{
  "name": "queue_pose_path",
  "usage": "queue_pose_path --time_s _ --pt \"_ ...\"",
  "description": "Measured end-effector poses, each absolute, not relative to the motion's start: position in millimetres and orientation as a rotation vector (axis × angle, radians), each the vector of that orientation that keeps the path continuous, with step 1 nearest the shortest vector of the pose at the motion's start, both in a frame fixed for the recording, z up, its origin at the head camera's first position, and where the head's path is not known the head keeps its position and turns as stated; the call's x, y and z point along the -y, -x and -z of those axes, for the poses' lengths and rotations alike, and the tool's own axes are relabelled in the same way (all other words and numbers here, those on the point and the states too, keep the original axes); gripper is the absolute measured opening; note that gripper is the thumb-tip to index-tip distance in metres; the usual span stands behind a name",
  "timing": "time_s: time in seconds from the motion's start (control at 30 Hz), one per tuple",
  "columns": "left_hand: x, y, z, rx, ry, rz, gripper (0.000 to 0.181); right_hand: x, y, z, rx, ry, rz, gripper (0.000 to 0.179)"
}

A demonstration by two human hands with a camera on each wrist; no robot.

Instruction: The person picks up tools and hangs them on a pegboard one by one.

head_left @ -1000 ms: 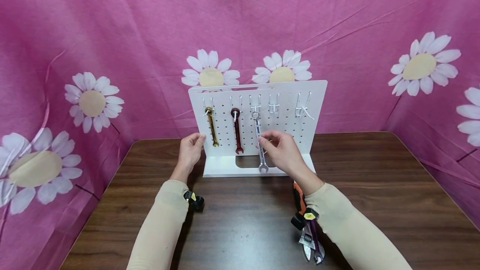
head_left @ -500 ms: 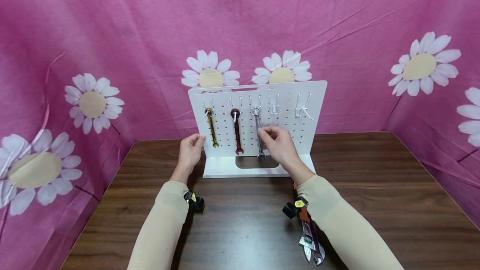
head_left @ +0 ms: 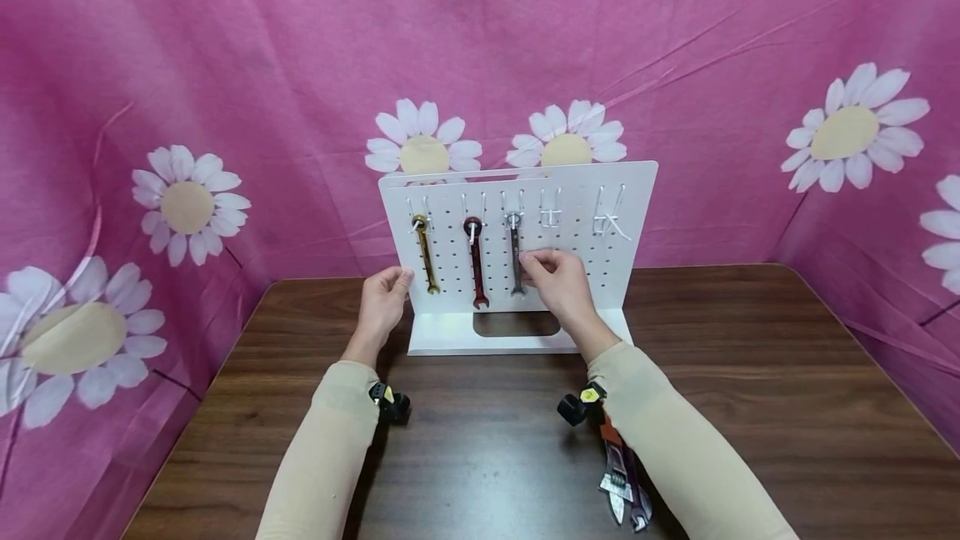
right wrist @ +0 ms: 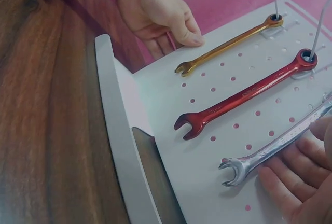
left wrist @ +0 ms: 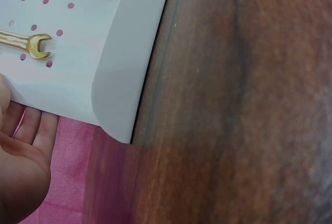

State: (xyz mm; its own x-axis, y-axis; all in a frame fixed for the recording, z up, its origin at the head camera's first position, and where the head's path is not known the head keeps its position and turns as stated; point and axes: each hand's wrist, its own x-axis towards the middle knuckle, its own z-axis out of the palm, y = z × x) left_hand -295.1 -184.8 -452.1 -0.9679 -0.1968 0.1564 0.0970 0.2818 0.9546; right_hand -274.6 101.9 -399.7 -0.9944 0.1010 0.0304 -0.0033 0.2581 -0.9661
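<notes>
In the head view a white pegboard (head_left: pixel 637 190) stands upright on its base. My left hand (head_left: pixel 381 302) pinches its left edge, thumb in front and fingers behind, as the left wrist view also shows. My right hand (head_left: pixel 562 286) holds a silver combination wrench (right wrist: pixel 290 136) by the shank, fingers behind it. The wrench hangs nearly vertical at the third hook, open end down and close to the board. A red wrench (right wrist: pixel 249 94) and a gold wrench (right wrist: pixel 228 45) hang by their ring ends on the hooks to its left.
Two wire hooks, a fourth hook (head_left: pixel 551 217) and a fifth hook (head_left: pixel 609 223), bear no tools. Under my right forearm lie an adjustable wrench (head_left: pixel 617 473), a purple wrench (head_left: pixel 640 502) and an orange-handled tool, partly hidden. A pink flowered cloth (head_left: pixel 315 65) hangs behind the wooden table (head_left: pixel 465 440).
My right hand has moved the silver wrench up and back; its lower end swung from over the base to close against the board. My left hand stays at the board's edge.
</notes>
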Motion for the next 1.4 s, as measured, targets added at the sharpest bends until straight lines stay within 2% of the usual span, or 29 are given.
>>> queue_pose_path --time_s 0.33,0.63,1.4 --pt "184 296 453 2.301 -0.085 1.751 0.027 -115 265 411 2.389 0.029 -1.857 0.029" --pt "184 296 454 2.308 -0.075 1.726 0.027 -130 255 415 2.360 -0.052 -1.883 0.033" --pt "187 296 455 2.326 -0.100 1.727 0.027 -166 203 410 2.536 -0.171 -1.652 0.027"
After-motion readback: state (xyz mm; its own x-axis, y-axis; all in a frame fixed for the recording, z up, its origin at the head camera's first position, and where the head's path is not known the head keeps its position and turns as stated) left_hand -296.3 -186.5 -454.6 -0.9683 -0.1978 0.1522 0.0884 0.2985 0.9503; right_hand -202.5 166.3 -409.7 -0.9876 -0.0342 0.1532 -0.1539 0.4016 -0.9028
